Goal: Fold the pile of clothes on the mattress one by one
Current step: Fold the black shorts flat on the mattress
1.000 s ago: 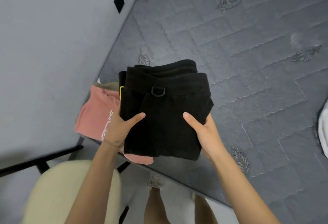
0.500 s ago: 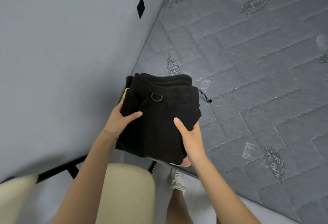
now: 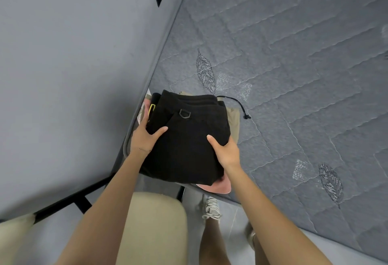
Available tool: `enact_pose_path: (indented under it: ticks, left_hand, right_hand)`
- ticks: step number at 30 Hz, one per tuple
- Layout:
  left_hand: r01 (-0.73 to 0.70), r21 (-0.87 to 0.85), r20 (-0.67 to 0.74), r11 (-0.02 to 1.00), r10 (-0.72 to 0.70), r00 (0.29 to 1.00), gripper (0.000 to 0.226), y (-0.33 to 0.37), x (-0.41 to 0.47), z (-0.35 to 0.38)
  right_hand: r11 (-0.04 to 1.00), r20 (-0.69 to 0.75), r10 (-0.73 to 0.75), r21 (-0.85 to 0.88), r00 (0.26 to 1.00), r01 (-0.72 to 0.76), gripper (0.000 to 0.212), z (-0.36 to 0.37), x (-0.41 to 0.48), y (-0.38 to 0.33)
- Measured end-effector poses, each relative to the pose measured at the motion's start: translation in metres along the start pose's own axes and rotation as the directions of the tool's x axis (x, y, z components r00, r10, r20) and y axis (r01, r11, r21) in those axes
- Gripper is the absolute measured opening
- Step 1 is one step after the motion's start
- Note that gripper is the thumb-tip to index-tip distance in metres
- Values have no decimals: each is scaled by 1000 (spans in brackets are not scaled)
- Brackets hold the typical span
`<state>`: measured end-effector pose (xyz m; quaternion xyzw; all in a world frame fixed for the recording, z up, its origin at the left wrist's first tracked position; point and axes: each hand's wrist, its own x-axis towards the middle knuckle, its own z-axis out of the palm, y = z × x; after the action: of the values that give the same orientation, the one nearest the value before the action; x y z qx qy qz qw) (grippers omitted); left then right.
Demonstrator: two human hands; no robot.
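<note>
Black garment: The folded black garment, a metal ring at its waistband, sat on top of a stack at the near corner of the mattress, hard against the grey wall.
Left hand: My left hand gripped its left edge, thumb laid across the top and fingers curled down the side.
Right hand: My right hand gripped the right edge, thumb on top; the fingers went under the cloth, out of sight.
Underneath: A pink garment poked out at the near edge, and a tan garment showed at the right.
Cord: A dark drawstring trailed from the stack onto the mattress.
Contact: I could not tell whether the black garment's full weight was down.
Floor: My pale sneaker stood beside the bed.
</note>
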<state>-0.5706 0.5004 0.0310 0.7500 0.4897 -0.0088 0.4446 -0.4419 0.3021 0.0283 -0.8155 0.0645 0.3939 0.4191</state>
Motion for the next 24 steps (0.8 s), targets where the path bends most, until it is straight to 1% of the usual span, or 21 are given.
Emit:
enact_pose_path:
  ticks: [2, 3, 4, 5, 6, 8, 10, 13, 17, 19, 24]
  left_hand:
    - [12, 61, -25, 998, -11, 1000, 94, 2, -2, 0]
    - [10, 105, -69, 994, -3, 998, 92, 4, -5, -1]
    - [-8, 173, -127, 985, 30, 992, 91, 8, -8, -3]
    - [-44, 265, -178, 963, 93, 980, 89, 12, -13, -4]
    - [-93, 366, -199, 926, 176, 964, 86, 17, -18, -3]
    - [-183, 522, -161, 833, 306, 938, 78, 32, -30, 3]
    - [-228, 606, -89, 762, 349, 933, 72, 54, -41, 15]
    - [-282, 663, 1, 693, 376, 927, 71, 92, -60, 40]
    - [-329, 680, 79, 655, 381, 921, 74, 147, -95, 80]
    - [-362, 673, 104, 645, 402, 910, 75, 176, -118, 101]
    - [-434, 668, 165, 604, 449, 878, 77, 251, -186, 161]
  right_hand:
    - [998, -31, -22, -57, 999, 20, 58, -5, -4, -1]
    - [997, -51, -44, -70, 998, 41, 59, -8, -7, -3]
    - [994, -71, -71, -91, 995, 65, 61, -13, -11, -4]
    - [987, -89, -103, -136, 991, 90, 65, -19, -15, -6]
    - [971, -103, -138, -212, 985, 114, 70, -27, -18, -7]
    - [908, -111, -213, -390, 971, 155, 79, -46, -25, -13]
    - [826, -95, -301, -522, 949, 210, 80, -69, -31, -18]
    - [696, -32, -382, -668, 924, 265, 80, -112, -37, -24]
    - [613, 10, -386, -744, 922, 265, 83, -181, -51, -19]
    - [601, 0, -375, -761, 927, 243, 85, -217, -60, -13]
    - [621, -83, -333, -769, 939, 152, 85, -333, -91, 9]
